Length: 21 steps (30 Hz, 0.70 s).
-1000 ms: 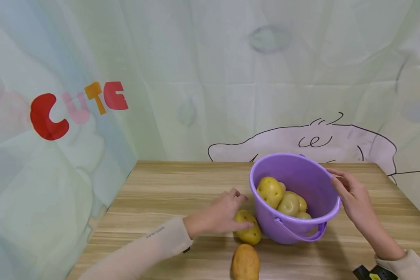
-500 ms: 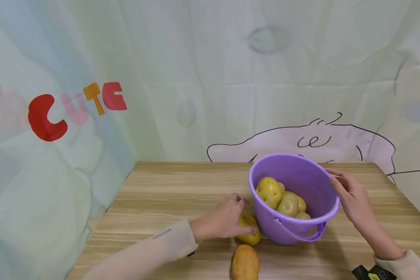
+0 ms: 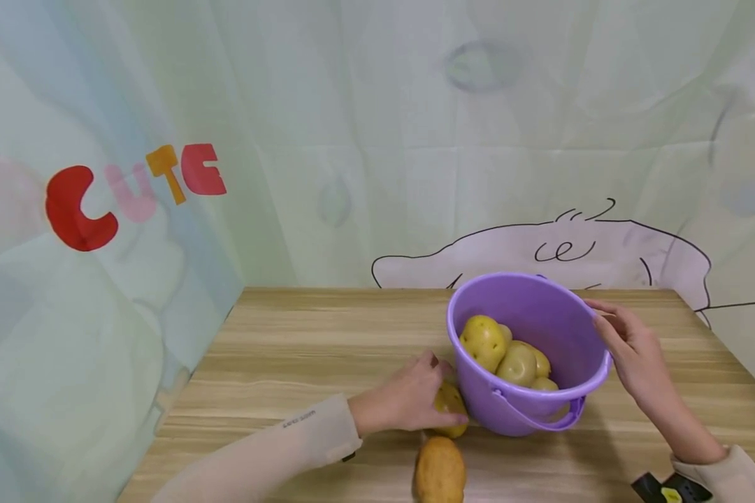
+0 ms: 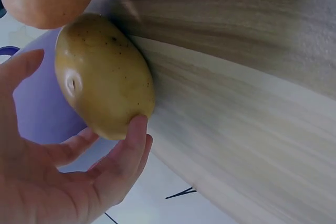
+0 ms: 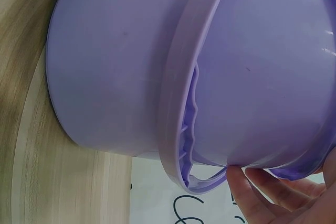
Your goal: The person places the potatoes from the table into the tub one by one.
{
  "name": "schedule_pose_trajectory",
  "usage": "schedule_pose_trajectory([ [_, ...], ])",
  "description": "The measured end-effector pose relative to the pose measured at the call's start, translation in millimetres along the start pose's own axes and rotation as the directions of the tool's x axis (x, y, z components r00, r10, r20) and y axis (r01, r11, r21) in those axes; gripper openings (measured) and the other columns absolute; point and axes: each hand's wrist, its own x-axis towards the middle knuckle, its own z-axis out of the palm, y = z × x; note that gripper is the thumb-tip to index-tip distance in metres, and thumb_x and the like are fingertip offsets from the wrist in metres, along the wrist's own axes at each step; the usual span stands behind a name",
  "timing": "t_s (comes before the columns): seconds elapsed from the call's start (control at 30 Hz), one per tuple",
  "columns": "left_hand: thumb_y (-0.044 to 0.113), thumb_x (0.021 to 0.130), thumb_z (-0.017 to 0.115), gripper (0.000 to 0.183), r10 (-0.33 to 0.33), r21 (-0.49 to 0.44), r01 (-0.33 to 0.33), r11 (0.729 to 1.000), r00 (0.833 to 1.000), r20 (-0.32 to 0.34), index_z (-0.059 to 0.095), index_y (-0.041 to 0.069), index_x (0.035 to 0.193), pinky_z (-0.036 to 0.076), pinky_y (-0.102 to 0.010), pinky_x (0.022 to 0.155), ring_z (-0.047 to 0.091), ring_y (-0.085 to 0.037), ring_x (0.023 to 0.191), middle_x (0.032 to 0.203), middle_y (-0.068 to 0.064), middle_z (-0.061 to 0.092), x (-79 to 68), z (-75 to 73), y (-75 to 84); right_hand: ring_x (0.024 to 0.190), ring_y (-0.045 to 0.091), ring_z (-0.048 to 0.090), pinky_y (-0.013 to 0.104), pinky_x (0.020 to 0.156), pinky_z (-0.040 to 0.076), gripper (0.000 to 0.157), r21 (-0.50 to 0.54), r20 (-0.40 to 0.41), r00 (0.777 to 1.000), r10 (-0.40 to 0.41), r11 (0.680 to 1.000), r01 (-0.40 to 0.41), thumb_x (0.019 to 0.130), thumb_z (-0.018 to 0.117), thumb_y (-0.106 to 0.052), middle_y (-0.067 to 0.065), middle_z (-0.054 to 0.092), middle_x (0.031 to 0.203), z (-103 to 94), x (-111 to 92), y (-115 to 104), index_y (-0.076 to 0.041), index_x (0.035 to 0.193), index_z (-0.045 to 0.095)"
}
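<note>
At the left foot of the purple bucket point(image 3: 509, 412) lies a yellow potato point(image 3: 451, 409). My left hand point(image 3: 409, 395) is around this potato: in the left wrist view the fingers point(image 4: 137, 129) curl against one end of it, while the thumb point(image 4: 31, 64) lies along the other side. Several yellow potatoes point(image 3: 519, 365) sit inside the bucket. My right hand point(image 3: 635, 356) holds the bucket's right rim, its fingertips point(image 5: 236, 174) against the outer wall just under the lip in the right wrist view.
An orange-tan potato point(image 3: 441, 471) lies nearer me, close to the yellow one. The bucket's handle point(image 3: 566, 419) hangs down at the front. Behind the wooden table point(image 3: 302, 328) hangs a printed cloth point(image 3: 352, 140) with cartoon drawings.
My left hand has moved slightly right and closed in over the yellow potato, hiding more of it. The right hand keeps its place on the bucket rim.
</note>
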Motion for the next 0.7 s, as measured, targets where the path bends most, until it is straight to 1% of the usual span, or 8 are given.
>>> schedule_pose_trajectory([
  [0.2, 0.063, 0.081, 0.071, 0.071, -0.012, 0.027, 0.012, 1.000, 1.000, -0.004, 0.065, 0.005, 0.121, 0.046, -0.025, 0.067, 0.049, -0.013, 0.080, 0.098, -0.008, 0.053, 1.8, 4.6, 1.2, 0.085, -0.006, 0.061, 0.013, 0.067, 0.049, 0.034, -0.002, -0.001, 1.000, 0.006, 1.000, -0.006, 0.105, 0.050, -0.014, 0.026, 0.067, 0.106, 0.1, 0.0, -0.1, 0.006, 0.133, 0.056],
  [0.27, 0.063, 0.081, 0.071, 0.069, -0.012, 0.030, 0.012, 0.999, 1.000, -0.003, 0.066, 0.006, 0.119, 0.046, -0.024, 0.067, 0.049, -0.013, 0.081, 0.097, -0.007, 0.054, 2.5, 6.1, 0.9, 0.085, -0.006, 0.061, 0.013, 0.067, 0.049, 0.035, 0.000, -0.002, 1.000, 0.009, 1.000, -0.009, 0.105, 0.050, -0.014, 0.016, 0.070, 0.104, -0.1, 0.1, -0.1, 0.006, 0.132, 0.056],
  [0.37, 0.063, 0.080, 0.071, 0.069, -0.015, 0.031, 0.014, 0.999, 1.000, 0.008, 0.066, 0.007, 0.119, 0.045, -0.023, 0.067, 0.048, -0.012, 0.081, 0.096, -0.006, 0.054, 2.9, 7.4, 0.9, 0.084, -0.005, 0.061, 0.013, 0.067, 0.049, 0.035, 0.007, -0.002, 1.000, 0.014, 1.000, -0.014, 0.105, 0.050, -0.015, -0.003, 0.069, 0.100, -0.6, 0.2, -0.1, 0.006, 0.132, 0.056],
  [0.4, 0.063, 0.080, 0.072, 0.069, -0.019, 0.030, 0.019, 0.999, 1.000, 0.013, 0.066, 0.007, 0.120, 0.045, -0.023, 0.066, 0.048, -0.012, 0.081, 0.096, -0.005, 0.055, 2.7, 7.5, 1.1, 0.084, -0.005, 0.061, 0.013, 0.067, 0.049, 0.035, 0.008, -0.002, 1.000, 0.015, 1.000, -0.015, 0.105, 0.050, -0.015, -0.008, 0.068, 0.099, -0.8, 0.3, -0.2, 0.006, 0.132, 0.056],
  [0.43, 0.063, 0.079, 0.072, 0.069, -0.024, 0.029, 0.023, 0.999, 1.000, 0.018, 0.065, 0.007, 0.120, 0.044, -0.023, 0.066, 0.048, -0.012, 0.081, 0.097, -0.005, 0.055, 2.9, 7.7, 1.0, 0.084, -0.005, 0.061, 0.013, 0.067, 0.049, 0.035, 0.008, -0.001, 1.000, 0.015, 1.000, -0.015, 0.105, 0.050, -0.015, -0.008, 0.068, 0.099, -0.8, 0.3, -0.4, 0.006, 0.132, 0.056],
  [0.5, 0.063, 0.078, 0.073, 0.071, -0.033, 0.033, 0.032, 0.999, 0.999, 0.027, 0.064, 0.007, 0.121, 0.044, -0.022, 0.066, 0.048, -0.012, 0.081, 0.097, -0.006, 0.054, 2.4, 7.7, 1.3, 0.084, -0.005, 0.061, 0.013, 0.067, 0.049, 0.035, 0.005, 0.000, 1.000, 0.014, 1.000, -0.014, 0.105, 0.049, -0.015, 0.001, 0.070, 0.100, -0.8, 0.3, -0.9, 0.006, 0.132, 0.056],
  [0.63, 0.063, 0.078, 0.073, 0.075, -0.037, 0.030, 0.036, 0.999, 0.999, 0.039, 0.063, 0.005, 0.123, 0.043, -0.022, 0.065, 0.047, -0.011, 0.081, 0.098, -0.006, 0.054, 1.8, 7.1, 1.2, 0.084, -0.006, 0.061, 0.013, 0.066, 0.049, 0.035, -0.005, 0.005, 1.000, 0.013, 1.000, -0.013, 0.105, 0.048, -0.015, 0.028, 0.066, 0.107, -0.6, -0.1, -1.9, 0.006, 0.133, 0.055],
  [0.7, 0.064, 0.078, 0.074, 0.076, -0.035, 0.024, 0.034, 0.999, 0.998, 0.046, 0.062, 0.005, 0.125, 0.043, -0.021, 0.065, 0.047, -0.011, 0.081, 0.098, -0.006, 0.054, 1.5, 6.7, 0.9, 0.084, -0.007, 0.060, 0.012, 0.066, 0.049, 0.036, -0.005, 0.009, 1.000, 0.013, 1.000, -0.013, 0.106, 0.048, -0.015, 0.032, 0.065, 0.109, -0.6, -0.5, -2.0, 0.007, 0.133, 0.055],
])
